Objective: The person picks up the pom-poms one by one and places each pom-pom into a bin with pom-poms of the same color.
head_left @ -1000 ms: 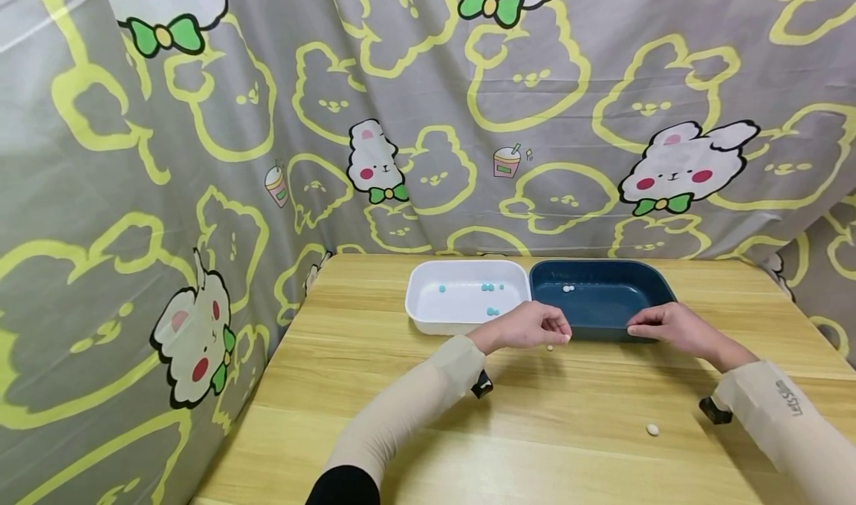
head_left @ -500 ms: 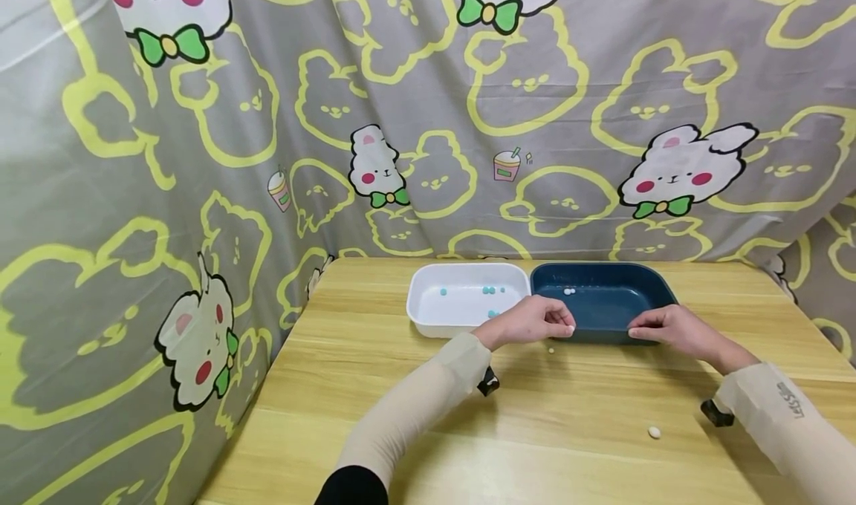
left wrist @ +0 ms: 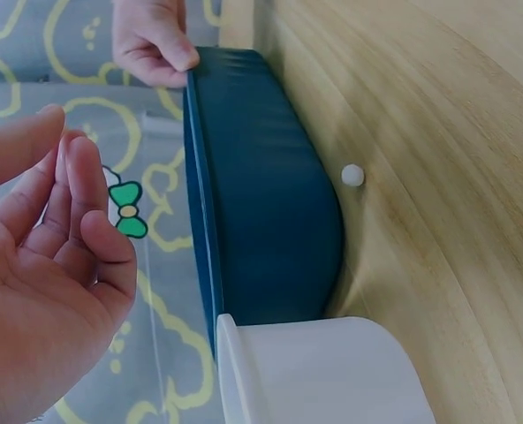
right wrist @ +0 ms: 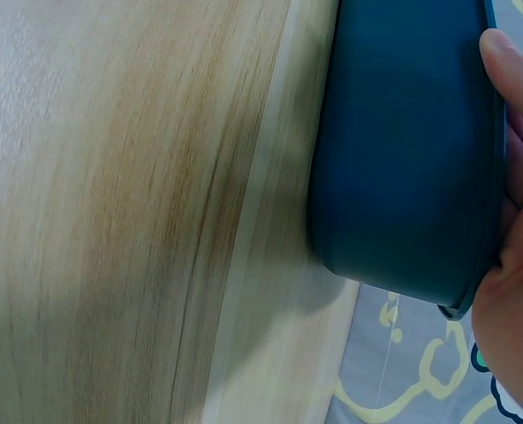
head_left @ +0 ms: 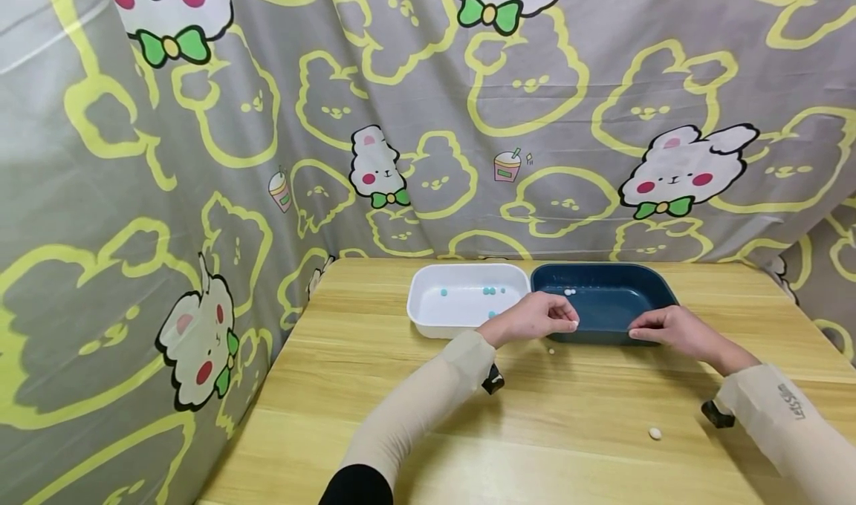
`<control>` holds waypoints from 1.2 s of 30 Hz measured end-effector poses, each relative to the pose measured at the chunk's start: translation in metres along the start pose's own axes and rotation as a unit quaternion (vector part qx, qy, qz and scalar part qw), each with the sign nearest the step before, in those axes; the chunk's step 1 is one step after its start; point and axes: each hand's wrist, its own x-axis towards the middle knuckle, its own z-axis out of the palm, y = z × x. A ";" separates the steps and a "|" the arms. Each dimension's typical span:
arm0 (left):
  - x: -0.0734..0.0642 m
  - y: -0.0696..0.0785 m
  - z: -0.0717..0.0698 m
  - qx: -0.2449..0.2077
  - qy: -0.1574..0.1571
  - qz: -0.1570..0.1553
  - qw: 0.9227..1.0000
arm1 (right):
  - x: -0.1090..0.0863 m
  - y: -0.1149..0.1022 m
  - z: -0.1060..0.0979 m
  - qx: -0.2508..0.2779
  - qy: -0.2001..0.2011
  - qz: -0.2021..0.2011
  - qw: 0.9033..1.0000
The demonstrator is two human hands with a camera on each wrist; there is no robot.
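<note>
My left hand point(head_left: 531, 318) hovers over the near left part of the dark blue tub point(head_left: 605, 337), its thumb and fingertips pinching a small white bead point(head_left: 576, 324). In the left wrist view the left hand point(left wrist: 54, 238) is beside the tub's rim, and its fingers mostly hide the bead. With the thumb outside and fingers inside, my right hand point(head_left: 682, 333) grips the tub's near rim toward the right; the right wrist view shows its thumb point(right wrist: 511, 71) at that edge. A few white beads point(head_left: 568, 292) lie inside the tub.
A white tub point(head_left: 428, 329) stands against the blue one's left side, with several turquoise beads point(head_left: 490, 291) in it. One white bead point(head_left: 551, 351) lies on the wooden table just before the blue tub, another white piece point(head_left: 655, 434) nearer the front right. A patterned curtain point(head_left: 414, 82) hangs behind.
The left hand has shifted slightly right and up, from the tub's near edge to over its inside, fingertips still together. The right hand keeps its grip on the rim.
</note>
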 end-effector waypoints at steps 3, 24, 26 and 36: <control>0.001 0.001 0.000 -0.004 0.001 0.000 1.000 | 0.000 0.001 0.000 -0.002 0.000 0.001 1.000; 0.011 0.000 -0.002 -0.005 0.029 -0.003 1.000 | 0.000 -0.001 0.001 0.005 -0.002 0.006 1.000; 0.012 -0.001 -0.002 -0.005 0.030 -0.004 1.000 | 0.000 0.000 0.001 0.005 -0.002 0.008 1.000; 0.015 -0.003 0.001 -0.002 0.030 -0.011 0.999 | -0.001 0.001 0.001 -0.010 0.003 -0.001 1.000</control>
